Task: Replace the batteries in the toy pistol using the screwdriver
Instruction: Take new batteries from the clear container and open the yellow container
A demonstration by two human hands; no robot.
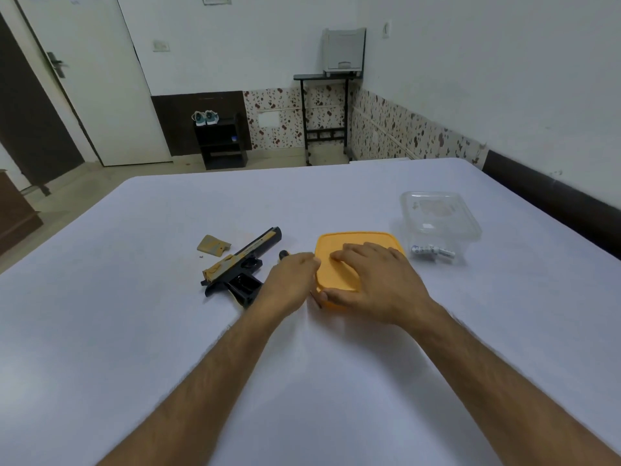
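Note:
A black and tan toy pistol (242,264) lies on the white sheet with its grip's battery bay open. Its tan battery cover (213,245) lies apart, to the far left of it. My left hand (290,277) lies curled over the screwdriver (284,254); the black handle end sticks out beyond the knuckles and the thin shaft shows near my right thumb. My right hand (373,280) rests flat on an orange lid (336,243), with the thumb at its near edge. Batteries (431,252) lie in a clear plastic box (440,213) on the right.
The white sheet (168,331) covers a wide surface that ends at a far edge. A tiny pale piece (201,254) lies by the battery cover. Beyond are a door, a shoe rack and a black stand against the wall.

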